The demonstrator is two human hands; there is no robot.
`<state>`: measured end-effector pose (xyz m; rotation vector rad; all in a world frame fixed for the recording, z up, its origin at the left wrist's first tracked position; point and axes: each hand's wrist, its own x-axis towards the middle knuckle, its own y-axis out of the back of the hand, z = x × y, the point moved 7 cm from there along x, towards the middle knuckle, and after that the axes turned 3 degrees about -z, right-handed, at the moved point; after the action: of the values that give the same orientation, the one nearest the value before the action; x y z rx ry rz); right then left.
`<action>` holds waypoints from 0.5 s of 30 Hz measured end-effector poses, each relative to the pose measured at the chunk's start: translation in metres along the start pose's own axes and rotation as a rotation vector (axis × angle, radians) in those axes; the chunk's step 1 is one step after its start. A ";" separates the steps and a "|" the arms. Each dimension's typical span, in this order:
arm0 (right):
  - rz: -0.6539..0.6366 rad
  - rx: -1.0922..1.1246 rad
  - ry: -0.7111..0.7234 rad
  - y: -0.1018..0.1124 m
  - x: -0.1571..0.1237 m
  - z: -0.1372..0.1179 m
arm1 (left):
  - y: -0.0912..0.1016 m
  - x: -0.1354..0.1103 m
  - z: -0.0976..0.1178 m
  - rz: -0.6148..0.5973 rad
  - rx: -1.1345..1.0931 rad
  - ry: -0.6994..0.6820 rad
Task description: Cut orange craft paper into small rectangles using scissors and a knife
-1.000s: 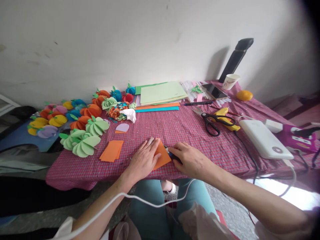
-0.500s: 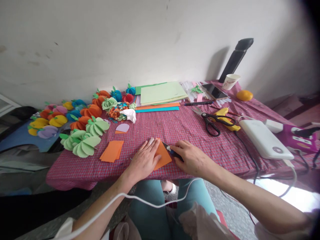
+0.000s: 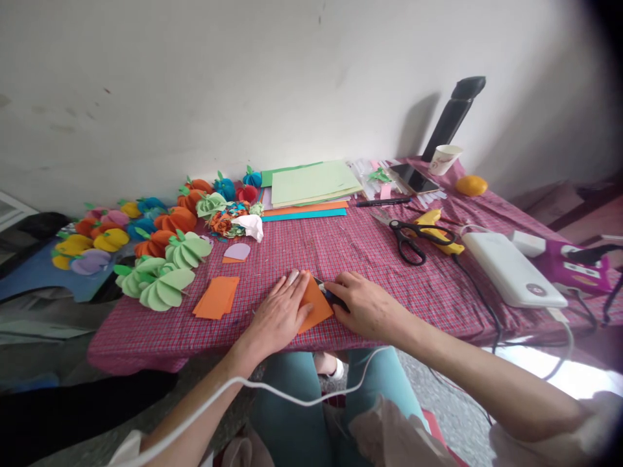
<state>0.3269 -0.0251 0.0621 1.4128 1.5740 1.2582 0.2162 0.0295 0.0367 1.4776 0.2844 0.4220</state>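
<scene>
My left hand [image 3: 281, 310] lies flat on a folded-looking orange paper piece [image 3: 317, 312] at the table's front edge, fingers stretched and one fingertip wrapped in something pale. In my right hand [image 3: 366, 305] is a utility knife [image 3: 335, 298] with a dark handle, its blade against the upper right edge of that paper. My fingers hide much of the handle. To the left lie a small stack of orange paper pieces [image 3: 217, 298] and a lilac round-topped paper shape [image 3: 237, 251] on an orange piece.
Paper pumpkins [image 3: 163, 282] in several colours crowd the left side. Coloured sheets [image 3: 314, 185] lie at the back. Rightward are black-handled scissors [image 3: 409, 241], a yellow glue gun [image 3: 432, 227], a white power bank [image 3: 511, 269], a paper cup [image 3: 444, 160] and an orange fruit [image 3: 471, 186].
My right hand has shifted slightly left, closer to the upper edge of the orange paper, with the knife in it. My left hand stays pressed down. The whole view has shifted a little.
</scene>
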 end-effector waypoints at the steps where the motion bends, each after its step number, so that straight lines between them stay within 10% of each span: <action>1: -0.001 -0.001 -0.001 0.000 0.001 0.000 | 0.000 0.000 0.000 0.001 0.003 -0.004; 15: 0.022 -0.005 -0.001 0.001 0.002 0.001 | -0.002 0.000 0.001 -0.006 0.022 -0.004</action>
<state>0.3281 -0.0230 0.0628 1.4310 1.5573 1.2730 0.2172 0.0287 0.0351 1.4987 0.2913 0.4126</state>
